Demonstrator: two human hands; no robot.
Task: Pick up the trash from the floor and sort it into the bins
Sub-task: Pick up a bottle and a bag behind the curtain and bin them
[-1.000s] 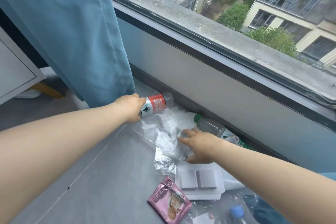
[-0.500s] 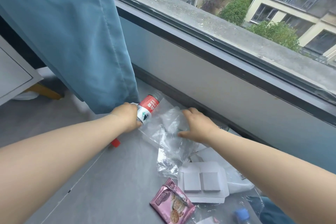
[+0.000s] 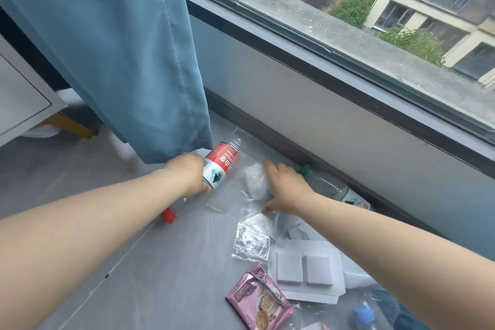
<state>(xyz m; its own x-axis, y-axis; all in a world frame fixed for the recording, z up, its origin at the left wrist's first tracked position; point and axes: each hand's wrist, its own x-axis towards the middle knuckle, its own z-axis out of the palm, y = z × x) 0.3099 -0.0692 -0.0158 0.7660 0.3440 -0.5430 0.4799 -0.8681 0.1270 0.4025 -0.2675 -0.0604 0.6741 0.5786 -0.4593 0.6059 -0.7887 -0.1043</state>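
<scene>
blue curtain (image 3: pixel 128 56) hanging left | window (image 3: pixel 375 8) above grey wall | white cabinet (image 3: pixel 18 94) far left
</scene>
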